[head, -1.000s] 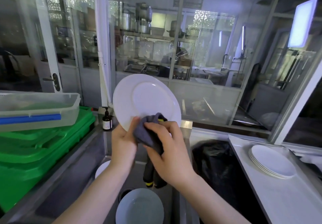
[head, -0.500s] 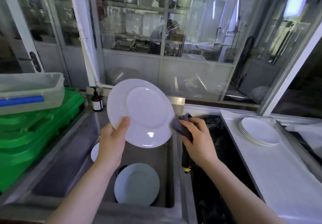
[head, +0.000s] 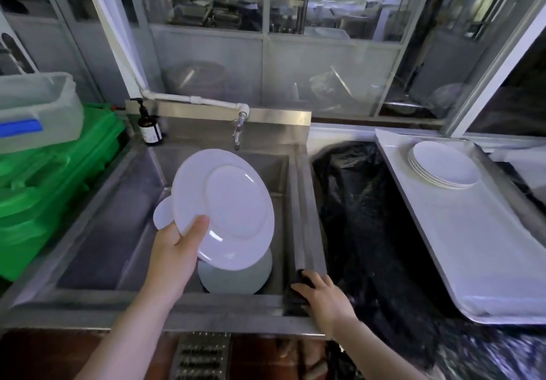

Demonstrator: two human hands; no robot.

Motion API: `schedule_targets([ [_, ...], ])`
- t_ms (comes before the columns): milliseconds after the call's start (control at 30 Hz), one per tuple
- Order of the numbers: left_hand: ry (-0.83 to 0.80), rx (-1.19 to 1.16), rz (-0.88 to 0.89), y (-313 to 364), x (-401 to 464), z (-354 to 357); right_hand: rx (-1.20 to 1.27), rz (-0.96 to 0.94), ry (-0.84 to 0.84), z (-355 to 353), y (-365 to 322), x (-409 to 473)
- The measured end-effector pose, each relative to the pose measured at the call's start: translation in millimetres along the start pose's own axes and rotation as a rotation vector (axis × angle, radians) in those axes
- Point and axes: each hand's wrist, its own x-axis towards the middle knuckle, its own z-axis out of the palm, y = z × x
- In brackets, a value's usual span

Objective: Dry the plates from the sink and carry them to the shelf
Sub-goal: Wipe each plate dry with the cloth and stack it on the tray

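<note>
White plate [head: 227, 211] is in my left hand [head: 174, 249], held over the sink [head: 118, 220], tilted, its face toward me. Thumb sits on the rim near the lower left edge, the other fingers are curled behind it, out of sight. Two more plates are in the basin below: a grey-looking plate [head: 236, 276] directly under the held one, partly hidden by it, and a smaller white one [head: 162, 214] peeking out at the left behind my thumb.

My right hand [head: 322, 294] is down on the sink's front right corner, fingers curled over the dark cloth [head: 298, 294], which is bunched on the steel rim.

Around: tap [head: 239, 127] at the back wall above the basin, brown pump bottle [head: 149, 127] on the back left corner. Left of the sink are stacked green crates [head: 53, 184] with a clear plastic tub [head: 38, 110] on top. Right of the sink is a black plastic bag [head: 369, 217], sitting between the basin and the white tabletop [head: 478, 255]. Stack of dried plates [head: 443, 165] sits at the far end of that tabletop, well apart from the held plate. Glass partition behind everything.
</note>
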Motion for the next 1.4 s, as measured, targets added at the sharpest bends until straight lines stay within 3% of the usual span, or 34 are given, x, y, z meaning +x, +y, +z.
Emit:
schedule_targets([
  [133, -0.032, 0.059, 0.015, -0.6, 2.2, -10.8, -0.022, 0.028, 0.008, -8.5, -5.0, -0.9],
  [333, -0.083, -0.042, -0.002, 11.4, 18.1, -3.5, 0.117, -0.103, 0.618, -88.9, -35.8, 9.6],
  [467, -0.126, -0.174, -0.087, 22.5, 35.6, 7.8, 0.085, -0.175, 0.806, -123.1, -67.6, 18.5],
  [633, -0.239, -0.334, -0.256, 29.9, 52.4, 23.6, -0.041, -0.118, 1.089, -138.2, -73.0, 24.0],
  [800, -0.364, -0.412, -0.366, 33.6, 62.6, 37.3, -0.04, 0.032, 1.073, -150.0, -74.3, 19.4],
  [933, -0.504, -0.351, -0.324, 32.5, 78.1, 36.6, 0.376, 0.419, 0.788, -143.2, -74.0, 12.2],
  [1033, -0.505, -0.208, -0.258, 24.5, 92.7, 35.3, 0.892, 0.601, 0.821, -133.8, -53.8, 6.9],
  [1200, -0.498, -0.122, -0.284, 14.7, 105.2, 49.3, 1.652, 0.656, 0.924, -129.8, -13.0, -9.2],
  [1400, -0.529, -0.056, -0.297, 2.5, 112.9, 112.0, 1.929, 0.642, 0.952, -118.1, 70.4, -27.6],
])
